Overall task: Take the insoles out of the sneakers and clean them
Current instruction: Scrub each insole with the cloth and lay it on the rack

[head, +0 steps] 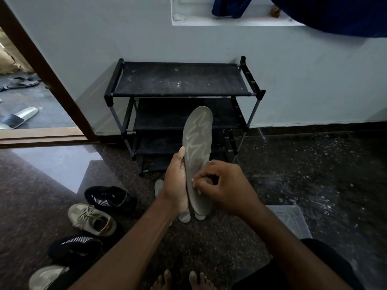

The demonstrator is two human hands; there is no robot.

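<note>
I hold the insole (198,143) upright in the middle of the frame, toe end up in front of the black shoe rack (180,80). My left hand (176,185) is clamped on its lower half, thumb lying along the left edge and fingers wrapped behind. My right hand (226,189) is curled tight, fingertips (195,185) bunched and pinching at the grey face near the heel. Whether some small scrap sits between them I cannot tell.

I judge it light, thin and bendy. It stands straight only because my palm backs most of its length, so the free toe end would likely flop if I gripped lower. The best hold is along the edges at the waist, leaving the face bare for cleaning. The top looks matte and slightly grippy, not slippery. Hard picking might peel the printed squiggle or the top layer.

More insoles (184,216) lie on the floor just below my hands. The black sneaker (109,198) and beige sneaker (92,219) rest at lower left.
</note>
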